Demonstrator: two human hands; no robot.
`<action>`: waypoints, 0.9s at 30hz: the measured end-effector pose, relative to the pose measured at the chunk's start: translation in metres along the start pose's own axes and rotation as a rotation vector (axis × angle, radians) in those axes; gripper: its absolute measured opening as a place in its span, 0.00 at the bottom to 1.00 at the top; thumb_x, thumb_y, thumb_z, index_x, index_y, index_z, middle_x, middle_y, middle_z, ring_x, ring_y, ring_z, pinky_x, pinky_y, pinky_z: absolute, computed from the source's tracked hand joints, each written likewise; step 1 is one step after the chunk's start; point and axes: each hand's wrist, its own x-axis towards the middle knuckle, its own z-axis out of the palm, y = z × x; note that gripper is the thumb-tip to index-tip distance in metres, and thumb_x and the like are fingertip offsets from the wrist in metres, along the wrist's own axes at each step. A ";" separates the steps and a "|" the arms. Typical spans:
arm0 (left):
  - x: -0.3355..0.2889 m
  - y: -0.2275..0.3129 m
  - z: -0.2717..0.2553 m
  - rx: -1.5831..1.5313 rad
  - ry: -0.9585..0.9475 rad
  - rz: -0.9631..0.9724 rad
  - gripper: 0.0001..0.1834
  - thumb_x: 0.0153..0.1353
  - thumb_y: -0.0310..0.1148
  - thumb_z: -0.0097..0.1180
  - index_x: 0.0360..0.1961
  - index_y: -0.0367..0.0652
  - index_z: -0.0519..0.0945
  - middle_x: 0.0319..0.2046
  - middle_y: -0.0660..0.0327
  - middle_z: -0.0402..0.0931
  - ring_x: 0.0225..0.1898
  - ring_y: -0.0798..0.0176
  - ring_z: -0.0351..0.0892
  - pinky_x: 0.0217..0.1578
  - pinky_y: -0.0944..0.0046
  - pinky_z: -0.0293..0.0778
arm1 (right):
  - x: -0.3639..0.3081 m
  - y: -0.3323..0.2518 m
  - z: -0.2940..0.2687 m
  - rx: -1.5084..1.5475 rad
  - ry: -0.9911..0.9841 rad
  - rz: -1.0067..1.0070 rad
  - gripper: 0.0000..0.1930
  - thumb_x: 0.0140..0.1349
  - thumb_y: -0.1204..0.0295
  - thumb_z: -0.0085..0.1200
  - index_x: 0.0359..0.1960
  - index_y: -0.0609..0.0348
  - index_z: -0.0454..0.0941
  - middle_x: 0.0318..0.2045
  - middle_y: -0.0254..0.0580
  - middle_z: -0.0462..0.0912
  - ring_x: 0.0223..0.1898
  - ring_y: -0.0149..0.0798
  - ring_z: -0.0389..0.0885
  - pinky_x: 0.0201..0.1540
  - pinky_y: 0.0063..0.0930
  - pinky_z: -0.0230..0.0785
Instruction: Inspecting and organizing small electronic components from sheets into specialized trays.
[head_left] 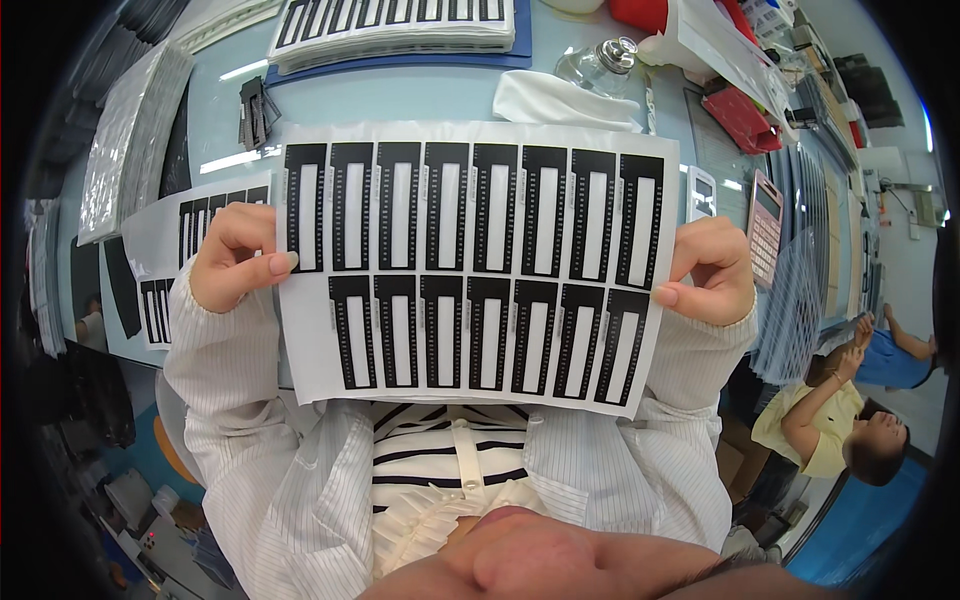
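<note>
I hold a white sheet (pixel 305 345) up in front of me by its two side edges. Two rows of black rectangular frame-shaped stickers (pixel 446 205) run across it, each with a long pale window; the lower row leaves a gap at its left end. My left hand (pixel 236 258) pinches the left edge, thumb on the front face. On the other side, my right hand (pixel 712 268) grips the right edge the same way, its thumb tip on the front. The fingers behind the sheet are hidden.
Beyond the sheet, a stack of similar sheets (pixel 400 42) lies on a blue board. A glass bottle (pixel 598 66), white cloth (pixel 560 100) and pink calculator (pixel 765 230) are toward the right. Another stickered sheet (pixel 160 235) and a plastic-wrapped stack (pixel 135 140) lie left. A person (pixel 825 415) is at far right.
</note>
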 end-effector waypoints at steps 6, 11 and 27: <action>-0.002 0.009 -0.005 0.136 0.005 0.022 0.18 0.55 0.36 0.59 0.12 0.38 0.73 0.15 0.62 0.71 0.19 0.69 0.69 0.23 0.69 0.61 | -0.001 0.005 -0.003 -0.081 -0.048 0.076 0.11 0.47 0.75 0.63 0.14 0.61 0.74 0.13 0.35 0.74 0.15 0.26 0.67 0.19 0.20 0.54; -0.047 0.018 -0.024 0.080 0.416 0.091 0.19 0.64 0.41 0.51 0.20 0.38 0.75 0.19 0.68 0.69 0.21 0.75 0.63 0.22 0.73 0.55 | 0.002 0.003 0.001 0.064 0.127 0.099 0.11 0.49 0.74 0.62 0.16 0.63 0.73 0.13 0.33 0.73 0.15 0.25 0.66 0.20 0.19 0.54; -0.252 -0.094 -0.100 0.746 1.250 -0.504 0.33 0.50 0.43 0.66 0.55 0.40 0.71 0.48 0.53 0.73 0.51 0.55 0.71 0.52 0.59 0.67 | 0.127 -0.127 0.110 -0.574 -0.332 -0.259 0.08 0.50 0.71 0.63 0.26 0.60 0.76 0.21 0.41 0.78 0.21 0.38 0.77 0.24 0.24 0.67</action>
